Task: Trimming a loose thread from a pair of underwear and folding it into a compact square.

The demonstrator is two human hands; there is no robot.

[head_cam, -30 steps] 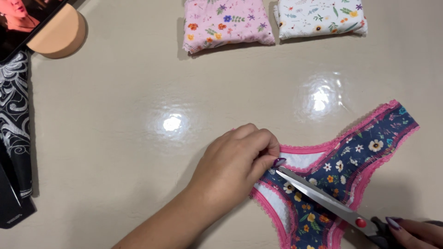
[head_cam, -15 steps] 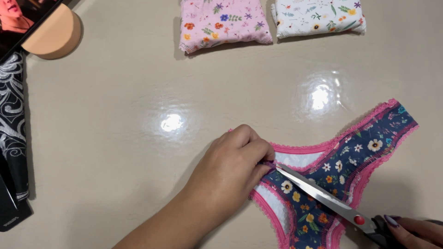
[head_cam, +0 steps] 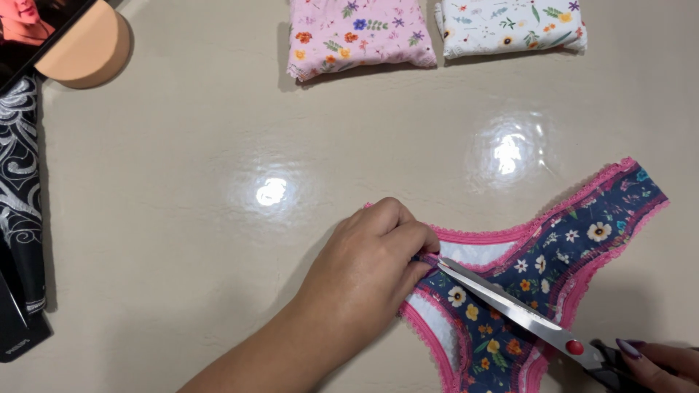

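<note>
Nothing has shifted: on my glossy beige desk (head_cam: 182,218), left hand (head_cam: 371,262) pins floral underwear (head_cam: 553,255); right hand (head_cam: 659,364) grips scissors (head_cam: 510,309).

A dark, flat rectangular screen (head_cam: 33,25) lay tilted at the top left corner of the table (head_cam: 182,240), cut off by the frame edge and showing a reddish-pink picture on black. A round peach-coloured object (head_cam: 87,51) touched its lower right side. Below it, along the left edge, stood a long black package (head_cam: 20,211) printed with white swirling scrollwork, its lower end plain black. No labels or signs were visible.
</note>
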